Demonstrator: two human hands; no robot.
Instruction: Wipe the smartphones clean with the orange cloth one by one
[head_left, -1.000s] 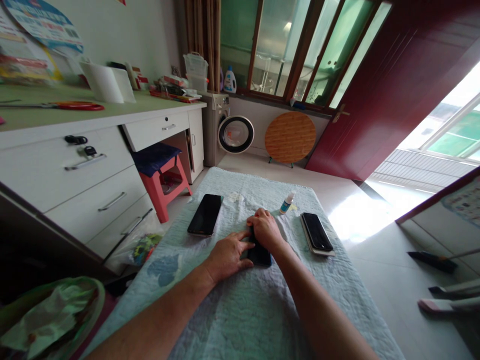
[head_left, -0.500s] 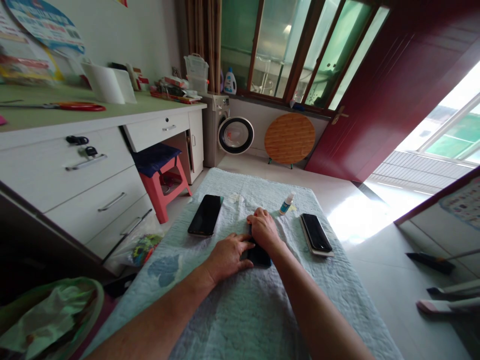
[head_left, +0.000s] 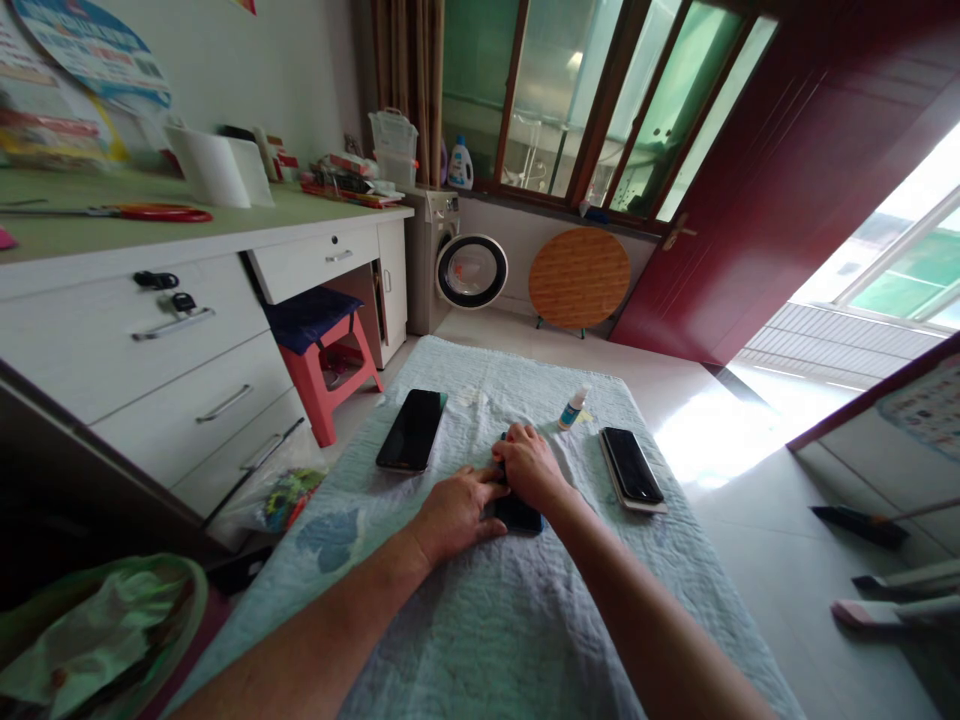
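Observation:
A dark smartphone [head_left: 519,515] lies flat on the light blue quilted cloth [head_left: 480,650] in front of me, partly hidden by both hands. My left hand [head_left: 459,508] steadies its left side, with fingers across the edge and thumb by the lower corner. Over the phone's upper part, my right hand [head_left: 531,466] is bent with curled fingers pressed down; whatever they hold is hidden. A larger black-screened phone [head_left: 412,430] rests to the left. To the right are a small spray bottle [head_left: 574,407], upright, and another phone [head_left: 634,465] on top of a pale flat object.
Along the left runs a white desk [head_left: 150,350] with drawers, with a red stool [head_left: 322,380] beneath. A waste bin [head_left: 187,620] stands at lower left. Behind are a washing machine [head_left: 431,265] with its door ajar and a round folded table [head_left: 580,278].
My right hand has shifted slightly down and to the right over the phone, showing a bit more of its upper end. My left hand and the other items stay put.

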